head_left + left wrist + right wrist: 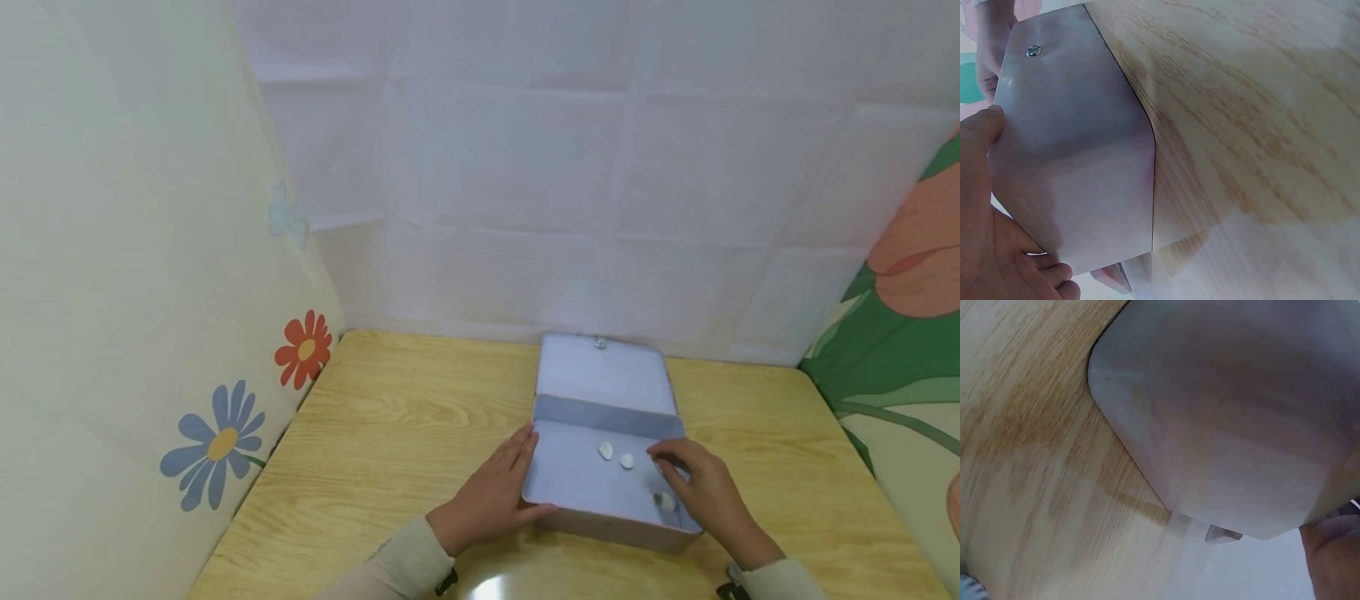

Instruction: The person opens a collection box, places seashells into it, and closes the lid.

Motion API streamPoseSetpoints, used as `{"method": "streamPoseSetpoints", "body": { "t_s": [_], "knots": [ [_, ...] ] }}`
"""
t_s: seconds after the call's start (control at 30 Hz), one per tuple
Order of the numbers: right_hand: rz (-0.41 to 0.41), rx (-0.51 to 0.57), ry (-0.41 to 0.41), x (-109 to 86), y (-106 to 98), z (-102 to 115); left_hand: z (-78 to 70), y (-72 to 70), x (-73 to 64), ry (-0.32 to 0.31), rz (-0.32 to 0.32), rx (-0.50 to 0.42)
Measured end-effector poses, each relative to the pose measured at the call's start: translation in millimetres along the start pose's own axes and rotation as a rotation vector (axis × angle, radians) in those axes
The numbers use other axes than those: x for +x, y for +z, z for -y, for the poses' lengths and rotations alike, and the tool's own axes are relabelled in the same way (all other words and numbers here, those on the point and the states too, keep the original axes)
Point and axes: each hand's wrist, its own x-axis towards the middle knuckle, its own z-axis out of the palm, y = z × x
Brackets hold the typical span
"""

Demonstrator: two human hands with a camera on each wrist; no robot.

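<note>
An open hinged box [577,475] with a pale lavender inside stands on the table, its lid [607,371] laid back toward the wall. Inside lie a small white oval piece [605,451], a round white piece [627,461] and, near the front right, a white piece with a dark greenish patch [664,502]. My left hand [491,487] grips the box's left side, thumb along the front rim and fingers along the side wall. Over the right part of the box is my right hand [705,487], fingers bent inward; I cannot tell whether its fingertips hold anything.
The wood-grain table [405,417] extends on both sides of the box. A white sheet [480,167] hangs close behind the lid. Flower-patterned sheets flank the table, with a blue flower [221,444] on the left one. A metal fitting [1034,50] sits on the box's front wall.
</note>
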Motion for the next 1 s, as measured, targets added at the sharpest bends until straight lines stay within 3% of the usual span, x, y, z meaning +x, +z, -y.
{"method": "streamPoseSetpoints", "body": {
  "t_s": [0.23, 0.47, 1.0],
  "knots": [
    [0.021, -0.003, -0.023, -5.4, -5.7, -3.1, -1.5, 1.1, -0.1, 0.005, 0.000, -0.003],
    [-0.046, -0.014, -0.103, -15.3, -24.8, -14.2, -1.1, -1.1, 2.0, 0.005, -0.010, -0.007],
    [-0.081, -0.125, -0.099, -43.3, -57.0, -42.6, -1.0, -1.9, 1.8, -0.024, 0.027, -0.016]
  ]
}}
